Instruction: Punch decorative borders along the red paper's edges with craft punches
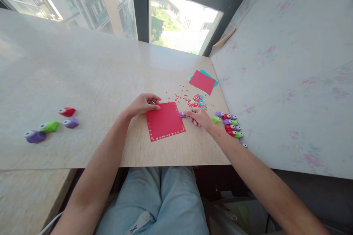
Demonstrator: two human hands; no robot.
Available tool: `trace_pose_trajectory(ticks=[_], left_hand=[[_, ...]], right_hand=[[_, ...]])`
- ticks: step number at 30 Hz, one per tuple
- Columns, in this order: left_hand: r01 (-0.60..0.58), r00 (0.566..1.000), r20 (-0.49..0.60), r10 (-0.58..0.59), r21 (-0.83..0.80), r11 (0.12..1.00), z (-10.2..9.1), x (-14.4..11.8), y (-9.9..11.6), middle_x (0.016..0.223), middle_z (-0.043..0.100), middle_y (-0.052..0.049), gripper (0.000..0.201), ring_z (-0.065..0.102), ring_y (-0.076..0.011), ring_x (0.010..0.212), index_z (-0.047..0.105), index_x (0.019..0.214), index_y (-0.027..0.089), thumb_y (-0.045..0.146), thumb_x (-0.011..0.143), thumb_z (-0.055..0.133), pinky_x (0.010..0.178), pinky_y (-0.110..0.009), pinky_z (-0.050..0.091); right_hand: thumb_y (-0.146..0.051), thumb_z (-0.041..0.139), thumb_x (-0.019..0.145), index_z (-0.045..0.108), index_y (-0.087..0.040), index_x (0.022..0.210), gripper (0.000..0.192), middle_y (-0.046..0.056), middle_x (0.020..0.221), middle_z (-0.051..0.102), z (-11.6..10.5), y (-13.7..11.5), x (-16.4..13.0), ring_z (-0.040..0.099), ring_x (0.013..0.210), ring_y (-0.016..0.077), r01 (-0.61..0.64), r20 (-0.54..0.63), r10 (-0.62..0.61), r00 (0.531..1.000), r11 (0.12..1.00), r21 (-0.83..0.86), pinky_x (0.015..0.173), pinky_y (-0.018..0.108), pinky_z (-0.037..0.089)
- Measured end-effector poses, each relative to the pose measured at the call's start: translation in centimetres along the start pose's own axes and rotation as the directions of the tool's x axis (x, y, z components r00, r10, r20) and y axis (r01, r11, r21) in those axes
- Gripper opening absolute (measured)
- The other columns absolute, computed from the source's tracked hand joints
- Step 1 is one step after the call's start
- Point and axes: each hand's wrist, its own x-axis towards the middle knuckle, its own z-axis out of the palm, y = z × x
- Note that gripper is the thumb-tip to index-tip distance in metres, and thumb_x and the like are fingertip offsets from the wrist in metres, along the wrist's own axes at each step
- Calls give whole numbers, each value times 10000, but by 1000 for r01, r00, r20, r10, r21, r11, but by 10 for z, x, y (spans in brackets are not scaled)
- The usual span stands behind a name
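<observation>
Your hands work the red sheet [164,120].
Left hand [143,104] presses it flat, fingers curled; right hand [199,117] grips a purple punch [182,114] at its edge, confetti [193,100] and clustered punches [230,123] crowding close.

Both forearms reach forward, left hand [143,105] lying flat with fingers curled, right hand [199,117] closed in a pinch

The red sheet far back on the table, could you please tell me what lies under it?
Under the far red sheet, a blue sheet peeks out along its back and right edges, both lying on the table. Most of the blue sheet is covered, so anything further beneath cannot be seen.
</observation>
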Motion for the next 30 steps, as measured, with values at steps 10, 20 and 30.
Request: trace_pose_trajectory(ticks=[10,20,30], left_hand=[[-48,994,-96,59,110,993,14,-15,-2,940,742,-97,366,679,-224,854,724,959,138,401,705,724,743,-322,557],[-96,968,-212,134,179,979,21,-31,-8,985,743,-98,342,678,-217,888,714,1018,147,389,789,639,819,-356,550],[-177,941,-193,279,420,890,30,-30,-15,1004,743,-97,202,674,-209,907,731,957,166,211,816,593,851,-351,510]], right_hand=[[-498,675,749,655,-154,1015,436,-80,509,432,23,23,-8,425,482,110,336,-222,-381,898,917,-215,496,237,340],[-562,641,757,598,-175,1026,474,-61,549,519,24,24,-2,449,407,116,236,-318,-240,917,970,-52,381,220,311],[-653,668,740,532,-195,867,494,-37,614,552,24,24,-13,473,440,80,351,-509,-207,836,913,206,346,165,344]])
